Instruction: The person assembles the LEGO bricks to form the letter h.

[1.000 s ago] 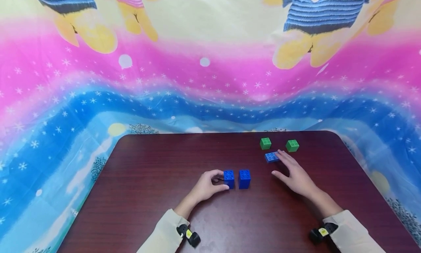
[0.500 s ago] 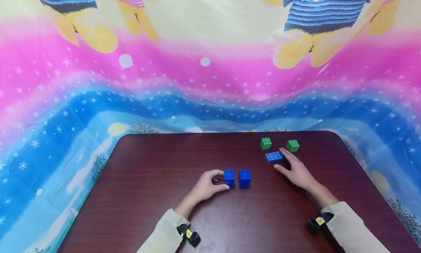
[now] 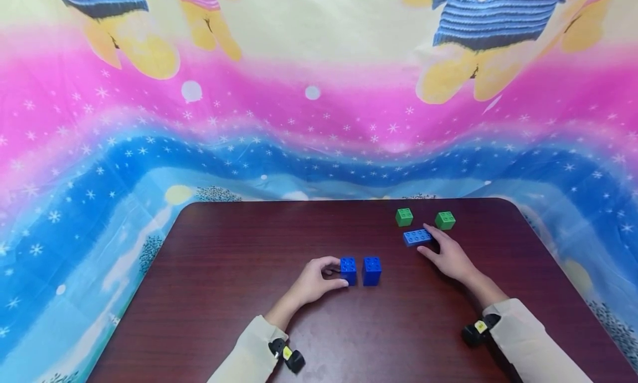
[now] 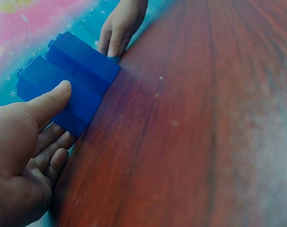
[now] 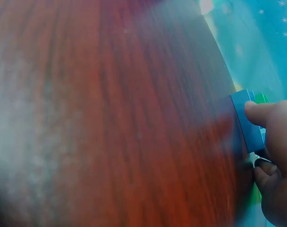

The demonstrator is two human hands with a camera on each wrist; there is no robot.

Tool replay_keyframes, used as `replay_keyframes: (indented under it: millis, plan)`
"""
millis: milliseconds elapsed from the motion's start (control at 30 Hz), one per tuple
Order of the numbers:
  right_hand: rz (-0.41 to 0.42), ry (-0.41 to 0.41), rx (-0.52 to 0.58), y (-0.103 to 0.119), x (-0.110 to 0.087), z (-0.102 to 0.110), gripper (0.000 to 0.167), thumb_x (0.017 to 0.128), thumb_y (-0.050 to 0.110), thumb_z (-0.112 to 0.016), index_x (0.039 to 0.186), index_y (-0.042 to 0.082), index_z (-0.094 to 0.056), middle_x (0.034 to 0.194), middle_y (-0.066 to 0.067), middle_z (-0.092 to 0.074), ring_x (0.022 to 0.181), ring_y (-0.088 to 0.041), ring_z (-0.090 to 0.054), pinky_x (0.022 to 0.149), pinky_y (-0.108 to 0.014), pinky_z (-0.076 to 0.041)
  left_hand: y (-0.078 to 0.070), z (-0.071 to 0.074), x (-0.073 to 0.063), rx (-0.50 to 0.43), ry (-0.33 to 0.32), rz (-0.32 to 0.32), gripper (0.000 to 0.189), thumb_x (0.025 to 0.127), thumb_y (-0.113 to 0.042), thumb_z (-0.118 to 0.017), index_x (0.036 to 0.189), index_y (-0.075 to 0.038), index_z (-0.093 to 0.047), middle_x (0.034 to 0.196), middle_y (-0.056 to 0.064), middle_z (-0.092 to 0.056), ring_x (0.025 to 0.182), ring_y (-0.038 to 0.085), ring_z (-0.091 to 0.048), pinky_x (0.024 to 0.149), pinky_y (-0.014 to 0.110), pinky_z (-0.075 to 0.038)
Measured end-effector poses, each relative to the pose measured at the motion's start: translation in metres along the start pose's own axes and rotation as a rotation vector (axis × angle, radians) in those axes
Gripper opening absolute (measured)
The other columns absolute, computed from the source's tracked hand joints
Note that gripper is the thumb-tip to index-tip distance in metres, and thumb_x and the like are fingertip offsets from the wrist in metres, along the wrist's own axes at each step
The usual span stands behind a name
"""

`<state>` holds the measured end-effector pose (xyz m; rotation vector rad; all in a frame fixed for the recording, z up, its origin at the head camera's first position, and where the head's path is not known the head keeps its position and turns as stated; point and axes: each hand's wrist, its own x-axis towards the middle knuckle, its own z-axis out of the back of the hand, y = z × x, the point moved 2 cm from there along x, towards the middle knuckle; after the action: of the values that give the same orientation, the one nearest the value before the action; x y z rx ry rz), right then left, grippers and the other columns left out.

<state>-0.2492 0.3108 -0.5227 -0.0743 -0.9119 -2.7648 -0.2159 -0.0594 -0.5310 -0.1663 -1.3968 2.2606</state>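
My left hand (image 3: 313,281) holds the left blue brick stack (image 3: 348,272), with the thumb on its near side in the left wrist view. A matching blue brick stack (image 3: 371,272) stands upright just to its right. Both show a seam between two bricks in the left wrist view. Farther back on the right, a lighter blue flat oblong brick (image 3: 416,237) lies studs up. My right hand (image 3: 452,258) pinches its right end, fingers behind and thumb (image 5: 257,112) across the near face. The hand partly hides that end.
Two small green bricks, a left one (image 3: 404,217) and a right one (image 3: 445,220), sit near the far edge of the dark wooden table (image 3: 224,316). The right one is close behind my right fingertips. A patterned cloth (image 3: 279,117) hangs behind the table.
My right hand has slid toward the right end of the lighter blue brick, uncovering its studs, and the thumb has come up to its near side. My left hand stays put.
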Motion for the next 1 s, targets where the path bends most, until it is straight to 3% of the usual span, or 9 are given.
replay_keyframes:
  millis: [433, 767, 1000]
  plan:
    - [0.069, -0.114, -0.034, -0.001, -0.001, 0.001, 0.057, 0.094, 0.012, -0.075, 0.144, -0.003, -0.053, 0.137, -0.029, -0.054, 0.127, -0.047, -0.05, 0.101, -0.065, -0.041, -0.001, 0.0, 0.002, -0.009, -0.005, 0.0, 0.04, 0.084, -0.019, -0.086, 0.117, -0.003, -0.07, 0.107, 0.008, -0.074, 0.096, 0.022, -0.071, 0.087, 0.033, -0.057]
    - [0.017, -0.125, -0.041, -0.003, -0.006, 0.001, 0.046, 0.095, 0.011, -0.074, 0.137, 0.0, -0.061, 0.133, -0.03, -0.059, 0.123, -0.048, -0.054, 0.096, -0.065, -0.045, 0.0, -0.001, 0.001, 0.002, 0.008, -0.006, 0.041, 0.085, -0.019, -0.085, 0.118, -0.002, -0.069, 0.108, 0.009, -0.074, 0.097, 0.02, -0.07, 0.087, 0.032, -0.057]
    - [0.009, -0.125, -0.009, -0.001, -0.012, 0.004, 0.045, 0.097, 0.01, -0.07, 0.139, 0.0, -0.059, 0.134, -0.03, -0.059, 0.124, -0.048, -0.054, 0.097, -0.064, -0.045, -0.002, -0.001, -0.001, -0.009, 0.009, 0.031, 0.041, 0.085, -0.019, -0.085, 0.12, -0.004, -0.07, 0.109, 0.006, -0.074, 0.099, 0.018, -0.07, 0.089, 0.03, -0.056]
